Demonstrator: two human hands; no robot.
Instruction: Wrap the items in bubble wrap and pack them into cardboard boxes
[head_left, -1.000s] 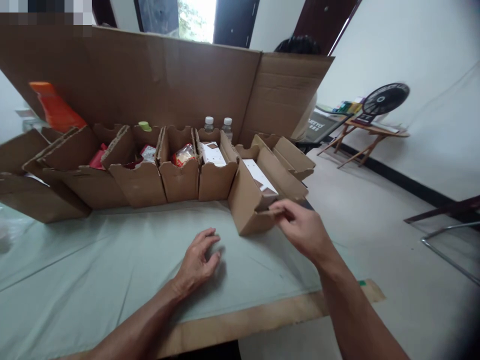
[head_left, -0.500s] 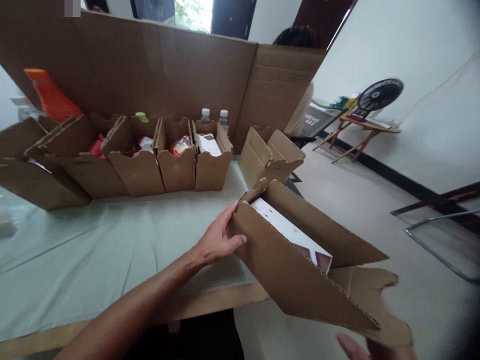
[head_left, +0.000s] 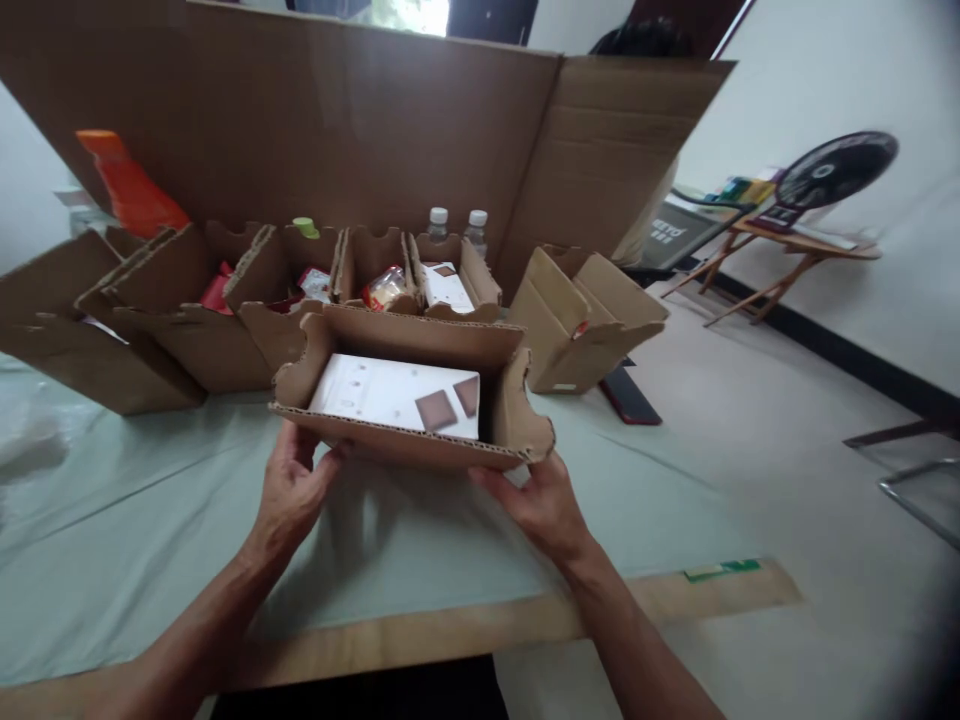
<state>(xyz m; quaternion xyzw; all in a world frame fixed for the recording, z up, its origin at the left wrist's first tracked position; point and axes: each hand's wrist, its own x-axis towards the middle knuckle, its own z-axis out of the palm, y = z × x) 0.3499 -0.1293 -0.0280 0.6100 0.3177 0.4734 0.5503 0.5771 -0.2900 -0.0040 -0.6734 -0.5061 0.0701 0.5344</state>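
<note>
A long, open-topped cardboard box [head_left: 420, 450] is held up above the near part of the table, between my two hands. Inside it lies a white carton [head_left: 382, 390] printed with brown squares. My left hand [head_left: 294, 485] grips the box at its left end, thumb on the near wall and fingers partly hidden underneath. At the right end, my right hand [head_left: 544, 505] grips it in the same way, its thumb against the near wall. The box's far side overlaps the front of the row of bins behind it.
Behind stands a row of cardboard bins [head_left: 172, 340] holding packets and a white carton. Another cardboard bin [head_left: 570, 320] sits to the right, near a dark flat object [head_left: 630, 395]. An orange bottle [head_left: 135, 190], two white-capped bottles [head_left: 475, 232] and a tall cardboard panel [head_left: 300, 130] rise behind.
The box has swung from the right, beyond the table's edge, to the middle over the table and now lies crosswise. My right hand has come up into view, gripping its right end.
</note>
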